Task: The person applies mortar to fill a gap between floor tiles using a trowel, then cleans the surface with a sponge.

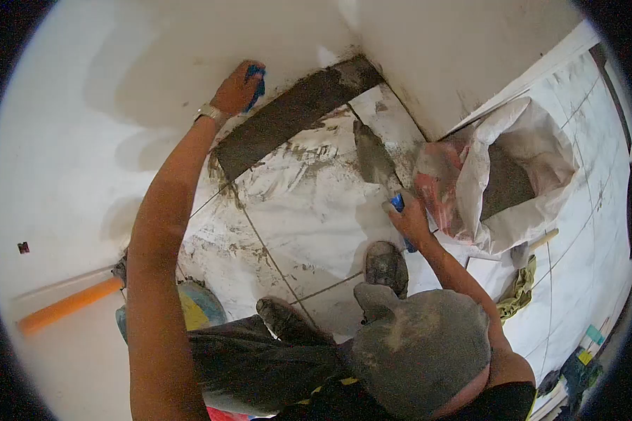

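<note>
My left hand (237, 90) is closed round a crumpled blue cloth or sponge (257, 85) close to the white wall, just above a dark strip of mortar (295, 116). That strip runs along the foot of the wall into the corner. Low over the floor, my right hand (412, 223) grips a trowel (374, 156) by its blue handle. The pointed blade is smeared with mortar and aims toward the corner. White floor tiles (302, 217) streaked with mortar lie between the two hands.
An open white sack (488, 203) with grey powder stands right of my right hand. Boots (386, 268) rest on the tiles beside a dusty grey cap (421, 347). An orange tube-like handle (70, 305) leans at the left. Yellowish crumpled material (518, 289) lies right.
</note>
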`<state>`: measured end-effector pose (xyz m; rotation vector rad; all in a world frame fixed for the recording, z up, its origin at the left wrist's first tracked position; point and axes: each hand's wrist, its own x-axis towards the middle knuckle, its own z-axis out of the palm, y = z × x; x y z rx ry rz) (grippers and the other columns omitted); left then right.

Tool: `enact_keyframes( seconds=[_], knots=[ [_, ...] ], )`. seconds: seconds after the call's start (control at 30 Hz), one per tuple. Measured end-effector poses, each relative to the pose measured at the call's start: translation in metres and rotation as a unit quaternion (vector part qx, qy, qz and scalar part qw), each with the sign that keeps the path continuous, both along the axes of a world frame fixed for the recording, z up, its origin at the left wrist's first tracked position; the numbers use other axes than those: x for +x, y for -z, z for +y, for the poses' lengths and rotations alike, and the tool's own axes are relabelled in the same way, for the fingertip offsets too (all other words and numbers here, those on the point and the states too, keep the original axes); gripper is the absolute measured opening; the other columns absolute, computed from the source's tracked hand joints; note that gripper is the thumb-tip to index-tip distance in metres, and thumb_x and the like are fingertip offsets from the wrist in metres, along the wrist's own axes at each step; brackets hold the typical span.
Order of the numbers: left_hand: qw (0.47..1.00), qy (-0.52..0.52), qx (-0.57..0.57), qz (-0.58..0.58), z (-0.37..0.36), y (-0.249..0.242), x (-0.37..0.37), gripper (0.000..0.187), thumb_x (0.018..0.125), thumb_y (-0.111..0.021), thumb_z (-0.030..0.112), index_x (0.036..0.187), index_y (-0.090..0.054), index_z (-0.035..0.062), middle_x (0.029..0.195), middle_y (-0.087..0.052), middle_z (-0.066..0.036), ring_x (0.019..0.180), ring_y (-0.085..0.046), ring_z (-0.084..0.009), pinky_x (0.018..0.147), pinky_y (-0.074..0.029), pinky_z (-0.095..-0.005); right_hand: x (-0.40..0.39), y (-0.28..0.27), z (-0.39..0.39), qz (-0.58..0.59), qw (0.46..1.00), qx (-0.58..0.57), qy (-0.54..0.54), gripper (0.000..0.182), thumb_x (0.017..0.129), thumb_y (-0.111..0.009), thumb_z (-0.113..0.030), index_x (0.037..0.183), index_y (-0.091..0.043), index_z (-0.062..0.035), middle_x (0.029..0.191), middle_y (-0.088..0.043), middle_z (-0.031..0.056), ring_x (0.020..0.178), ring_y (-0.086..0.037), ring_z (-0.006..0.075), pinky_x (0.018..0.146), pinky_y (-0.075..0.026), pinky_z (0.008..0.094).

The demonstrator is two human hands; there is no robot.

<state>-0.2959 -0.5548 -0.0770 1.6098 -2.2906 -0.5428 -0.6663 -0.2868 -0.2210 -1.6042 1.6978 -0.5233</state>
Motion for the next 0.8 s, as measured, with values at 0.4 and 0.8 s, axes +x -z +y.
enact_keyframes(
  seconds=[0.4, 0.8],
  knots=[
    [0.956, 0.003, 0.147, -0.252, 0.082, 0.056, 0.123, 0.032, 0.094, -0.044, 0.028, 0.103, -0.058, 0.0009, 0.091, -0.064, -0.023, 0.087, -0.061, -0.0412, 0.078, -0.047, -0.0502, -0.008, -0.006, 0.024, -0.041, 0.998, -0.022, -0.029, 0.040, 0.075, -0.071, -0.035, 0.092, -0.057, -0.0011, 0.070, -0.057, 0.0148, 0.064, -0.057, 0.0316, 0.063, -0.046, 0.0426],
    [0.999, 0.002, 0.041, 0.015, 0.043, -0.060, 0.000, 0.055, 0.091, -0.046, 0.054, 0.117, -0.053, 0.0056, 0.112, -0.057, -0.020, 0.103, -0.057, -0.0321, 0.093, -0.043, -0.0408, -0.009, 0.002, 0.027, 0.024, 0.997, -0.041, -0.064, 0.037, 0.076, -0.070, -0.031, 0.093, -0.057, -0.0003, 0.081, -0.059, 0.0204, 0.075, -0.058, 0.0374, 0.069, -0.046, 0.0442]
  ],
)
